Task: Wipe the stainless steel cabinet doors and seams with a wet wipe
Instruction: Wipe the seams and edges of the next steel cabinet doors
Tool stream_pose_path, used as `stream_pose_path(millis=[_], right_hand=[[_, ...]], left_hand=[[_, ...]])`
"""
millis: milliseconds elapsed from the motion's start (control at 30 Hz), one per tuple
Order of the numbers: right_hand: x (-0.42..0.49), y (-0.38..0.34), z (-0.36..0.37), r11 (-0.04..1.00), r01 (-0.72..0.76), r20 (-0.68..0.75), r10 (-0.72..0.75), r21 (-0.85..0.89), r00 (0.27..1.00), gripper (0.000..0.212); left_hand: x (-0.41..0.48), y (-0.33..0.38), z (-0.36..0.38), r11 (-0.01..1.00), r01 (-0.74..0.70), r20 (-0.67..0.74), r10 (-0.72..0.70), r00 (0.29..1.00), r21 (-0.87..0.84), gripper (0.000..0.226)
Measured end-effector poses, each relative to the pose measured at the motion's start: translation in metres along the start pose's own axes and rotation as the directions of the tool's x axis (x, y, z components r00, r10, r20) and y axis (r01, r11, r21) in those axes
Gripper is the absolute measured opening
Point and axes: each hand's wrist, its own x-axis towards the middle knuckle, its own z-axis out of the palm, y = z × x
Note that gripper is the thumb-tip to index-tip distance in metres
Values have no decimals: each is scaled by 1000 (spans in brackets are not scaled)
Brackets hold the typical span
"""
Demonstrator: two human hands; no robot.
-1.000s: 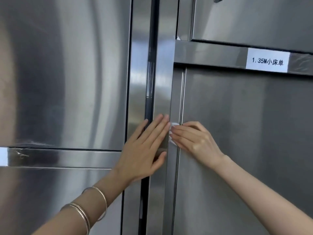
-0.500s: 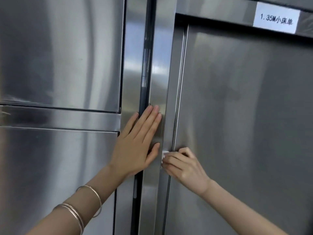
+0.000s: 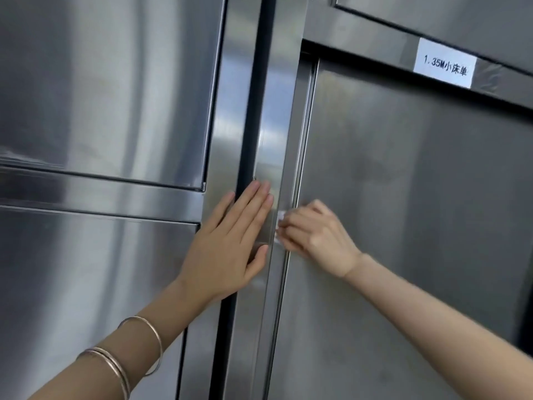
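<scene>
While the left hand [image 3: 227,249] lies flat and open on the shiny steel centre post [image 3: 271,140], probably for steadying, the right hand [image 3: 317,238] pinches the small white wet wipe [image 3: 280,216] into the narrow vertical seam [image 3: 300,140] edging the brushed stainless steel cabinet door [image 3: 403,197].

White label [image 3: 444,63] w/ printed text – upper right; thin bangles [image 3: 118,370] lower left.

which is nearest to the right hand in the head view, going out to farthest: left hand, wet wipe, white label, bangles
1. wet wipe: held in the right hand itself, at its left edge.
2. left hand: just to the left, lying flat.
3. white label, upper right, and bangles, lower left on the left wrist: too close to call.
</scene>
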Motion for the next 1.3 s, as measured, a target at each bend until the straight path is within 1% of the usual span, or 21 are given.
stream_pose_path(millis=[67, 167, 267, 333, 400, 467, 533, 567, 633, 700, 767, 833, 900, 933, 1000, 1067, 1133, 1167, 1200, 1233, 1300], right_hand=[[25, 22, -10, 1000, -21, -23, 21, -19, 1000, 21], [66, 57, -22, 993, -90, -112, 82, -72, 990, 14], [104, 84, -34, 973, -222, -162, 209, -68, 964, 16], [103, 82, -26, 959, -281, -253, 265, -27, 930, 13], [83, 62, -15, 957, -289, -302, 278, 9, 912, 7], [60, 42, -8, 970, -244, -270, 239, 14, 933, 7], [55, 44, -13, 985, -173, -176, 167, -22, 970, 9], [63, 52, -18, 985, -169, -136, 162, -42, 977, 11], [87, 71, -26, 968, -246, -130, 238, -48, 962, 16], [109, 86, -28, 942, -336, -175, 329, -14, 928, 18], [112, 84, -23, 926, -377, -222, 371, 17, 902, 16], [89, 64, -13, 932, -361, -269, 354, 23, 896, 12], [46, 32, 1, 955, -296, -285, 291, 24, 913, 12], [20, 12, 11, 967, -254, -258, 255, 38, 932, 14], [-36, -32, 30, 983, -164, -156, 176, 87, 972, 19], [-74, -64, 42, 992, -54, -79, 63, 112, 995, 20], [-80, -67, 43, 996, 43, -36, -40, 76, 999, 21], [-73, -61, 41, 998, 53, -34, -52, 43, 998, 20], [-63, -55, 37, 999, 21, -54, -19, 35, 998, 17], [-55, -50, 32, 998, -46, -104, 51, 48, 993, 12], [-46, -47, 30, 975, -192, -194, 210, 108, 958, 4]], left_hand=[[0, -1, 0, 1000, 2, 0, -2, 1000, 7, 67], [0, -1, -1, 1000, 2, 2, -2, 1000, 6, 68], [0, -1, 1, 1000, -7, -16, 7, 1000, -2, 69], [-1, -2, 4, 1000, -7, -37, 7, 999, -19, 69], [-2, -2, 6, 1000, -8, -57, 7, 998, -25, 68], [0, -3, 6, 1000, -10, -65, 9, 998, -14, 68], [0, -2, 3, 1000, -6, -56, 6, 998, -4, 68], [0, -2, 2, 1000, -6, -48, 6, 999, -3, 68], [0, -2, 2, 1000, -6, -36, 6, 999, -12, 68], [-1, -2, 2, 1000, -6, -37, 6, 999, -12, 68], [-2, -2, 3, 1000, -10, -39, 9, 999, -15, 67], [-1, -3, 4, 1000, -15, -43, 14, 999, -15, 68], [-2, -3, 4, 1000, -10, -29, 9, 1000, -13, 68], [-2, -2, 3, 1000, -6, -21, 6, 1000, -15, 69], [-2, -1, 1, 1000, -2, -14, 1, 1000, -17, 68], [-2, 0, 0, 1000, -4, -16, 4, 1000, -16, 67], [-1, 1, -2, 1000, -9, -9, 8, 1000, -20, 68], [-1, 1, -2, 1000, -14, -6, 13, 1000, -22, 68], [-2, 0, -3, 999, -23, -2, 23, 1000, -27, 69], [-7, 1, -2, 999, -42, 5, 43, 999, -33, 69], [-24, 5, 2, 987, -151, 18, 152, 988, -46, 67]])
